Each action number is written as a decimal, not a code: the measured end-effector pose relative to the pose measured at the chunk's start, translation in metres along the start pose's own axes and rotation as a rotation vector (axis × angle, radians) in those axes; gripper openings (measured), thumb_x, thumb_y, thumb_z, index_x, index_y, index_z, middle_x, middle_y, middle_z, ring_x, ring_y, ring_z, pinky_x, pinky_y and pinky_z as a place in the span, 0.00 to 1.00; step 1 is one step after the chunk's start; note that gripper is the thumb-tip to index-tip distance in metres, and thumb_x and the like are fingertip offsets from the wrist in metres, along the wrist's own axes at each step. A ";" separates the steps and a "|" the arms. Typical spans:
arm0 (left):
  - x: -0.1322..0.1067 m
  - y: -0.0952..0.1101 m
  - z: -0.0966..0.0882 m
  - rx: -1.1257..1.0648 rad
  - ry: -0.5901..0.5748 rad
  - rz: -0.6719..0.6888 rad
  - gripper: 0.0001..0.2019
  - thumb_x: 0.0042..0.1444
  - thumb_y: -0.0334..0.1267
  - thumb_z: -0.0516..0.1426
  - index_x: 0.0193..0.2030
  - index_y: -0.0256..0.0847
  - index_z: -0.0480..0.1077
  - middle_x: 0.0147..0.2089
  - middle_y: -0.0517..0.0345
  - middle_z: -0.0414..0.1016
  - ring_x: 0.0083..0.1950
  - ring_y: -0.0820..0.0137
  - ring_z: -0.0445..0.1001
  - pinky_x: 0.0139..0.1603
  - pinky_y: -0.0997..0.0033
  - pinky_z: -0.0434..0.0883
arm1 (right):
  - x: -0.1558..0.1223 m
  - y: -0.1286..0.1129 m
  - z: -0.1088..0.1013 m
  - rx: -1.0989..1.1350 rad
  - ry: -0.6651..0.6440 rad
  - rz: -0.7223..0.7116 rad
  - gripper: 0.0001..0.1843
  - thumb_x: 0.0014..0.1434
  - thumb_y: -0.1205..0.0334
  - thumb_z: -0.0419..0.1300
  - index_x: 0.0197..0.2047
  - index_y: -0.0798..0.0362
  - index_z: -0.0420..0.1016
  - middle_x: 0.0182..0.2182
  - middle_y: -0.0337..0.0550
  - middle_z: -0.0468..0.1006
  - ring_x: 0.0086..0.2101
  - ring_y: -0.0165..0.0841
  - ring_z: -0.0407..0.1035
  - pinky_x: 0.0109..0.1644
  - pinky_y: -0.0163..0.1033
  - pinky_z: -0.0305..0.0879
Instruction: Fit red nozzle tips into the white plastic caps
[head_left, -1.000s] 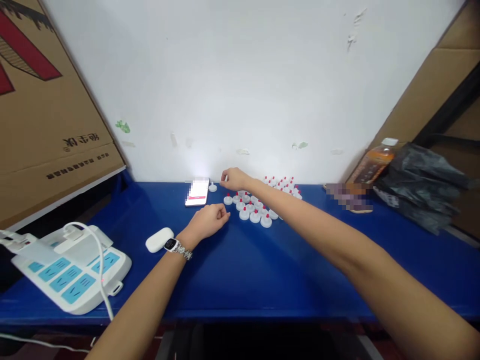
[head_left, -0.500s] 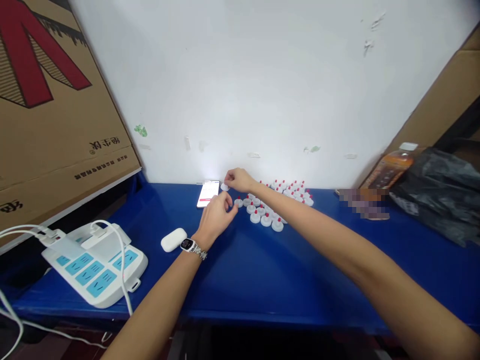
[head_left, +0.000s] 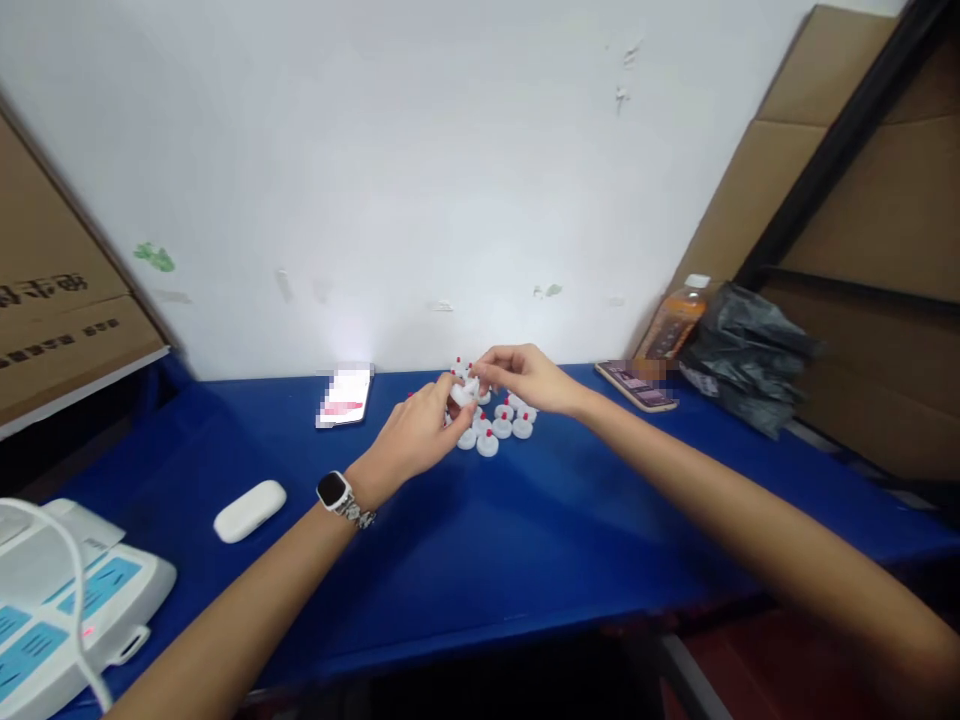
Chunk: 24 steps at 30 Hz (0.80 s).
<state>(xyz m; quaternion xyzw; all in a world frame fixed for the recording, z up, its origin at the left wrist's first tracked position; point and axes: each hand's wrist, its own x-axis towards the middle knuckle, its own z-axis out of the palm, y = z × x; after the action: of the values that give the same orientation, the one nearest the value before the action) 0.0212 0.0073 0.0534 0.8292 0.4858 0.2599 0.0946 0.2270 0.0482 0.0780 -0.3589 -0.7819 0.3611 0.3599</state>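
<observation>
My left hand (head_left: 424,425) grips a white round nozzle cap (head_left: 463,394) between thumb and fingers, above the group of caps. From the other side, my right hand (head_left: 529,378) meets it, with thumb and forefinger closed at the cap's upper edge. Several like caps (head_left: 487,443), white with small red tips, stand on the blue table beneath and around both hands. My fingers hide part of the group, and whether the held cap has a red tip cannot be made out.
The blue table (head_left: 465,550) runs along a white wall. A lit phone (head_left: 346,395), a white earbud case (head_left: 250,511) and a power strip (head_left: 90,610) lie leftward. To the right are another phone (head_left: 637,386), a drink bottle (head_left: 675,318) and a black plastic bag (head_left: 750,355).
The view has swung right. My right hand has moved from beside the lit phone to over the caps. My left hand has come up and closed on a cap.
</observation>
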 end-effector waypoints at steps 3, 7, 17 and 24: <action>0.014 0.008 0.005 -0.007 -0.014 0.005 0.15 0.65 0.51 0.48 0.46 0.43 0.64 0.39 0.55 0.76 0.38 0.64 0.74 0.33 0.68 0.60 | -0.002 0.020 -0.027 -0.235 0.125 0.047 0.16 0.65 0.55 0.54 0.41 0.58 0.77 0.29 0.43 0.81 0.28 0.28 0.70 0.34 0.33 0.63; 0.014 0.008 0.019 -0.062 0.019 -0.005 0.15 0.66 0.51 0.48 0.47 0.42 0.64 0.36 0.57 0.75 0.37 0.65 0.74 0.34 0.67 0.62 | 0.008 0.046 -0.048 -0.675 0.054 0.166 0.10 0.59 0.60 0.59 0.35 0.56 0.80 0.30 0.43 0.82 0.31 0.31 0.73 0.37 0.33 0.64; -0.004 -0.005 0.028 -0.045 0.001 0.035 0.14 0.65 0.50 0.49 0.46 0.43 0.67 0.39 0.57 0.74 0.39 0.65 0.72 0.37 0.67 0.63 | 0.059 0.040 -0.023 -1.164 -0.243 0.480 0.23 0.44 0.57 0.72 0.44 0.55 0.81 0.43 0.56 0.82 0.45 0.48 0.77 0.45 0.44 0.71; -0.004 -0.002 0.030 -0.043 -0.003 0.026 0.16 0.64 0.53 0.49 0.47 0.44 0.67 0.40 0.57 0.74 0.39 0.65 0.72 0.35 0.68 0.63 | 0.060 0.044 -0.017 -1.217 -0.265 0.493 0.28 0.41 0.56 0.73 0.46 0.57 0.79 0.47 0.59 0.80 0.46 0.50 0.76 0.48 0.49 0.71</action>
<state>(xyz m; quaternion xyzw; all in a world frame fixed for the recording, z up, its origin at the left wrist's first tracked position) 0.0341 0.0073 0.0260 0.8335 0.4693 0.2702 0.1096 0.2257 0.1237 0.0682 -0.6187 -0.7788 -0.0315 -0.0986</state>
